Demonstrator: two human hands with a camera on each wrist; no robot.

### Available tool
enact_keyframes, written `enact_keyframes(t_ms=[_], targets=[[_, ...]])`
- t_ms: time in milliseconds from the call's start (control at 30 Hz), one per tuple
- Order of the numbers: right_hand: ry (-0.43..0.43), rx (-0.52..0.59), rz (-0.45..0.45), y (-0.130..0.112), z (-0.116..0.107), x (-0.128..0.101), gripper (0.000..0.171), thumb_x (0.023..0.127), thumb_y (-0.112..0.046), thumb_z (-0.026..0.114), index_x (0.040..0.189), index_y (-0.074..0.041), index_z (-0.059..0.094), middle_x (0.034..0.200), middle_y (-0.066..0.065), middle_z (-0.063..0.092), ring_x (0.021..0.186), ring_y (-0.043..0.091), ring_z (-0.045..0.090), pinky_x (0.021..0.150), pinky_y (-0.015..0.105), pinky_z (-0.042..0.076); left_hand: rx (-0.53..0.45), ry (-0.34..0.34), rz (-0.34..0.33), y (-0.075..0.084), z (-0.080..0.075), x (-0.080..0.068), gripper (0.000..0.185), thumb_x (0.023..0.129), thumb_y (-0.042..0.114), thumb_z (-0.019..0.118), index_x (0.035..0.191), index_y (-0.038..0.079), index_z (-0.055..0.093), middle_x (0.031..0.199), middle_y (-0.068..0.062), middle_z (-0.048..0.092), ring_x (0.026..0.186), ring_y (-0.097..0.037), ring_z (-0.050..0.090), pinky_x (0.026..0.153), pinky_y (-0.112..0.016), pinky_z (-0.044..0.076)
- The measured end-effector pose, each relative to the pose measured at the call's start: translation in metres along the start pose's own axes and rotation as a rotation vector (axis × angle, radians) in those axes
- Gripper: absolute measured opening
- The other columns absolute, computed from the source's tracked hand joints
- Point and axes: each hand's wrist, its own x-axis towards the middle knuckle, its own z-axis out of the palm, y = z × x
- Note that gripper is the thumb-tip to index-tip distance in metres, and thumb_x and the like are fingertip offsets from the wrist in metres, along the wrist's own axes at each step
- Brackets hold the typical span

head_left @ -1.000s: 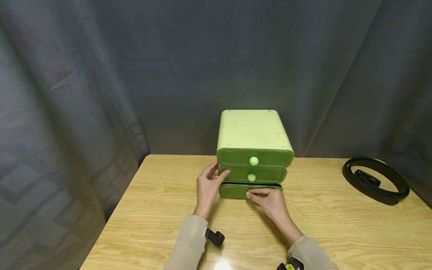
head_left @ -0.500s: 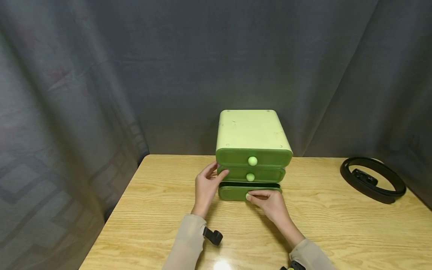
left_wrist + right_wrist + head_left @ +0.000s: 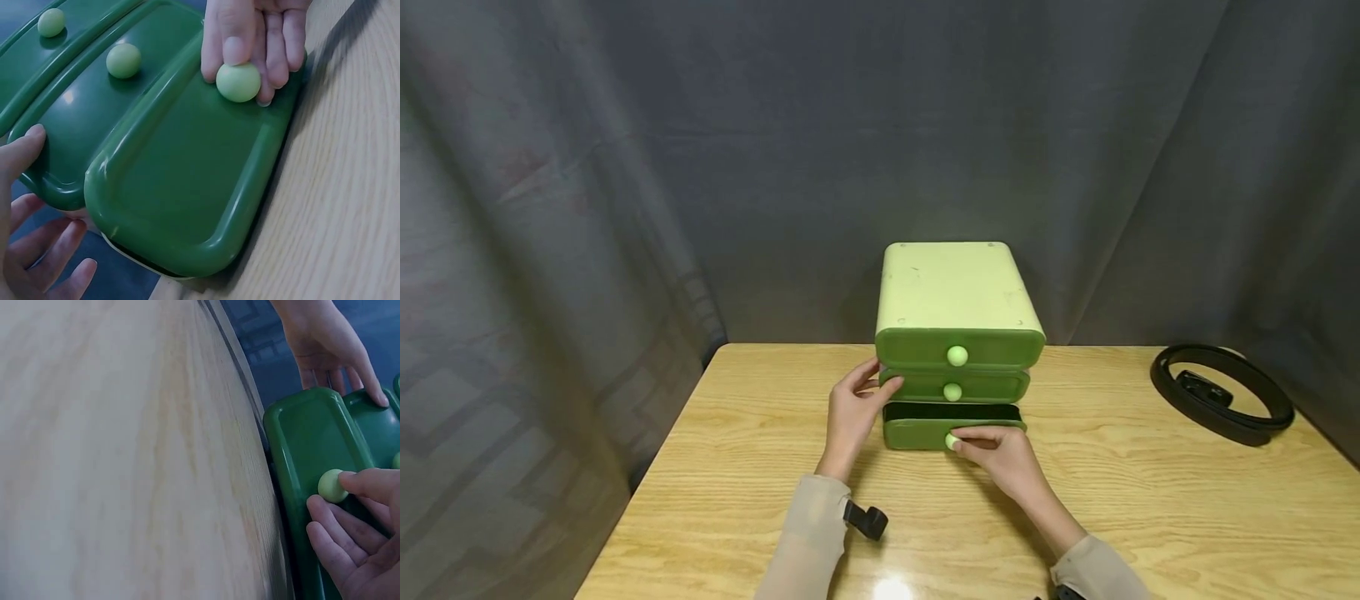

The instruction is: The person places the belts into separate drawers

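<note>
A small drawer cabinet with a pale green top and three green drawer fronts stands on the wooden table. Its bottom drawer is pulled partly out, and a dark gap shows behind the front. My right hand pinches that drawer's round knob between thumb and fingers. At the cabinet's left edge, my left hand lays its thumb on the front of the middle drawer, its fingers round the side. The top drawer and the middle one look pushed in.
A coiled black belt with a dark buckle lies at the table's right. Behind the table hangs a grey curtain. Both wrists carry black camera mounts, the left mount showing more fully.
The bottom drawer has slid further out towards me with my right hand on its knob, widening the dark gap. My left hand keeps its place on the cabinet; the view has shifted slightly.
</note>
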Motion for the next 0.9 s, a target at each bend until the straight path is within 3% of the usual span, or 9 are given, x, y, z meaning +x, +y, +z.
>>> enact_keyframes(t_ms=[67,167,900], targets=[[-0.005,-0.016,0.003,0.001,0.000,-0.001,0.015,0.085,-0.009,0.078,0.099,-0.004,0.079,0.099,0.011,0.075,0.090,0.021,0.072,0.076,0.027,0.058,-0.006,-0.005,-0.001,-0.013,0.001,0.005,0.052,0.085,0.020,0.080,0.133,0.007,0.064,0.131,-0.011,0.063,0.107,-0.029,0.063,0.090,-0.043,0.053],[-0.014,-0.026,0.007,0.001,-0.001,-0.003,0.013,0.085,-0.008,0.078,0.098,-0.006,0.080,0.097,0.009,0.075,0.090,0.020,0.072,0.077,0.028,0.058,-0.001,-0.011,0.015,-0.016,0.000,0.006,0.051,0.084,0.026,0.081,0.131,0.011,0.066,0.129,-0.007,0.064,0.105,-0.025,0.063,0.090,-0.041,0.053],[-0.075,-0.022,-0.034,-0.001,-0.002,-0.017,0.015,0.085,-0.008,0.078,0.099,-0.004,0.079,0.101,0.012,0.074,0.088,0.019,0.072,0.074,0.026,0.058,0.044,-0.038,0.022,-0.014,-0.005,0.006,0.052,0.085,0.034,0.080,0.132,0.018,0.066,0.128,0.001,0.065,0.103,-0.020,0.063,0.087,-0.036,0.055]])
